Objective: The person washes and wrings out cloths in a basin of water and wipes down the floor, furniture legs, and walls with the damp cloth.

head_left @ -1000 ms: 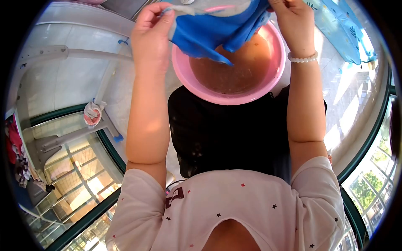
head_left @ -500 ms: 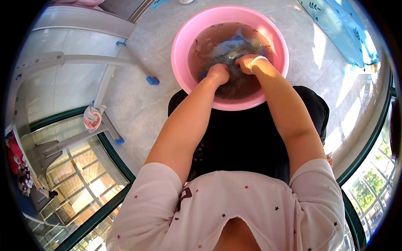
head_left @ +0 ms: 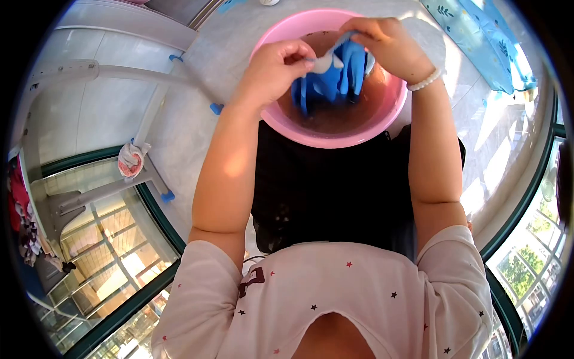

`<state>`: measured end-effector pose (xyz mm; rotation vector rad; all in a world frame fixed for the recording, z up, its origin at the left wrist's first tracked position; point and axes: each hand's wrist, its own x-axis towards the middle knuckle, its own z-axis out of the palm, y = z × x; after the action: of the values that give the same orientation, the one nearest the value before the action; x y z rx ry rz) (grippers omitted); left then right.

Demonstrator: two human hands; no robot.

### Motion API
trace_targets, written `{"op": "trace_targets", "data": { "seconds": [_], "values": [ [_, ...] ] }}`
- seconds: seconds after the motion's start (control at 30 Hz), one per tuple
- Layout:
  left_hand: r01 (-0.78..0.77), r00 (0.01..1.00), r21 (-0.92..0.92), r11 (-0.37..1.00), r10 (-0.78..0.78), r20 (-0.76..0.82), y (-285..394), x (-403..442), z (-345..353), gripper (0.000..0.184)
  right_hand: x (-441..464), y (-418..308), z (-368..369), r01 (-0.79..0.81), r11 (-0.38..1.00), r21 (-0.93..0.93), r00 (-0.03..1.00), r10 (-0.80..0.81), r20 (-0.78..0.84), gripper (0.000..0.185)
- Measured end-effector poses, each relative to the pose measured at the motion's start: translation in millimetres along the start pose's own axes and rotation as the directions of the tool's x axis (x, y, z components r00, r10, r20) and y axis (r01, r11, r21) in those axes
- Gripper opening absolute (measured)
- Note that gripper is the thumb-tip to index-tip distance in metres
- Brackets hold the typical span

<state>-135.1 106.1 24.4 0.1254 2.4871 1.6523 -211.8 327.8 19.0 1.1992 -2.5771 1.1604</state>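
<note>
A wet blue garment [head_left: 326,85] with a pale grey edge hangs in folds over the water; whether that edge is a collar or a waistband I cannot tell. My left hand [head_left: 276,67] pinches one end of the edge between thumb and fingers. The other end is gripped by my right hand [head_left: 390,49], with a white bead bracelet on its wrist. Below both hands stands a pink basin [head_left: 335,141] of murky brownish water. The garment's lower part hangs close to the water or dips into it.
On the left a grey metal frame [head_left: 152,84] with blue feet stands on the tiled floor [head_left: 197,140]. A crumpled white and red cloth [head_left: 131,160] hangs on it. Light-blue patterned fabric [head_left: 478,45] lies at upper right. Windows flank both sides.
Both hands have come up out of the water and moved apart, lifting the blue garment between them. It was bunched in the water before. The basin appears slightly higher in view.
</note>
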Motion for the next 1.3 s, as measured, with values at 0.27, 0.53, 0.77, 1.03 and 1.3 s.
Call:
{"op": "trace_targets", "data": {
  "seconds": [0.27,0.53,0.77,1.03,1.3],
  "values": [
    [-0.226,0.951,-0.445,0.867,0.097,-0.294,57.7,-4.8,-11.2,0.016,-3.5,-79.2,-28.3,-0.029,0.813,0.582,0.989,0.108,-0.102,0.045],
    [-0.081,0.946,-0.039,0.996,0.064,-0.319,35.8,2.2,13.1,0.012,5.3,-27.3,28.8,-0.094,0.995,-0.037,0.995,0.095,0.009,0.037],
    [0.339,0.933,0.331,0.880,-0.268,-0.242,-89.3,30.1,53.8,0.016,-17.4,81.0,105.4,-0.270,0.882,-0.387,0.806,0.427,0.410,0.023],
    [0.424,0.863,0.646,0.634,-0.500,-0.075,-184.9,37.9,101.8,0.022,-40.0,91.7,148.0,-0.202,0.842,-0.500,0.603,0.509,0.614,0.029],
    [0.305,0.949,0.325,0.895,-0.315,-0.022,-109.5,12.9,60.0,0.019,-7.8,46.7,78.6,-0.216,0.950,-0.225,0.798,0.305,0.519,0.020]
  ]
}}
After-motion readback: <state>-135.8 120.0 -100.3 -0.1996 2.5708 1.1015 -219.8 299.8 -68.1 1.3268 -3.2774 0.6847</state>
